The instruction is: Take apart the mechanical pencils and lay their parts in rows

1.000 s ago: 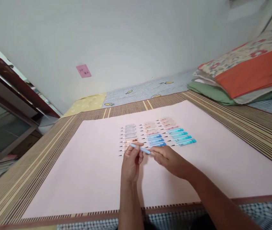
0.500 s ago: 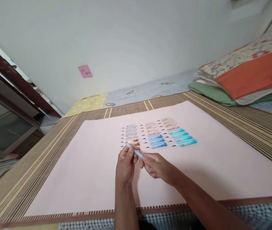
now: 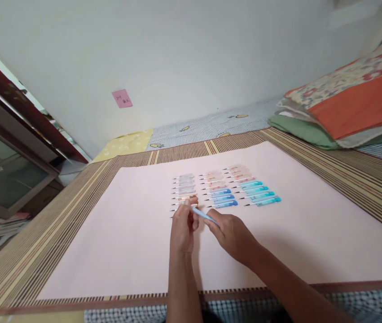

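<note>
Blue pen (image 3: 203, 215), pink sheet (image 3: 126, 242), striped mat (image 3: 59, 215)

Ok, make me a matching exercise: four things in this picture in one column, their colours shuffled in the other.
1. pen held in both hands
2. sticky note on the wall
3. sheet under the rows of pens
4. folded cloth under the pillows

a. green
b. light blue
c. pale pink
d. bright pink

Pairs: 1-b, 2-d, 3-c, 4-a

Head view, forward-down (close) over pink sheet (image 3: 137, 242).
</note>
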Demonstrator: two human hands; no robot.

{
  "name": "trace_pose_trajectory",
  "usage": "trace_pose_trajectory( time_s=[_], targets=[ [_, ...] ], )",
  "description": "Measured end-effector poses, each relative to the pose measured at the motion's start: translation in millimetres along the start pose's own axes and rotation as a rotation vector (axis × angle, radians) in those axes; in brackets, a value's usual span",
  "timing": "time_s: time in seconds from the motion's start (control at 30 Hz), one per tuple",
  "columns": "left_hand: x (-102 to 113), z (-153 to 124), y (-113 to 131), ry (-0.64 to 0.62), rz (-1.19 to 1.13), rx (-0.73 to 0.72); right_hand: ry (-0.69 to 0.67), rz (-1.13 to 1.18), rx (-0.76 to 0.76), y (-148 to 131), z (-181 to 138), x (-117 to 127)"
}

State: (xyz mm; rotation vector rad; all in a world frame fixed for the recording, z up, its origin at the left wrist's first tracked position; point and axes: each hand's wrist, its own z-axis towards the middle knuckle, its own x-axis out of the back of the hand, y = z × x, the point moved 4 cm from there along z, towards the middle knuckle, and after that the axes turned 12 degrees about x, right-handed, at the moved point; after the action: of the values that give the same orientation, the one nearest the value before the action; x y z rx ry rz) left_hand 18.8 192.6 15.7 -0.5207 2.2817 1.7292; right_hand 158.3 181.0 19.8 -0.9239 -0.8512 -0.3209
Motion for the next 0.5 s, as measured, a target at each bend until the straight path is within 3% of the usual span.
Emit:
trace_pose_trajectory(
  time_s=[0.1, 0.23, 0.3, 0.5],
  targets=[
    [-0.9, 2.1, -2.3, -0.049, 0.023, 0.0, -0.008, -0.006, 0.043, 5.1, 0.1, 5.6],
    [4.5, 9.4, -12.6, 0.125, 0.038, 0.059, -0.057, -0.217, 0.029, 8.8, 0.2, 5.7],
    [4.2, 9.9, -15.6, 0.148, 0.05, 0.113, -0.059, -0.209, 0.024, 9.7, -0.2, 6.8],
    [-5.4, 3.4, -6.1, -0.137, -0.089, 0.068, 0.023, 0.27, 0.02, 16.0, -0.9, 19.4]
  ],
)
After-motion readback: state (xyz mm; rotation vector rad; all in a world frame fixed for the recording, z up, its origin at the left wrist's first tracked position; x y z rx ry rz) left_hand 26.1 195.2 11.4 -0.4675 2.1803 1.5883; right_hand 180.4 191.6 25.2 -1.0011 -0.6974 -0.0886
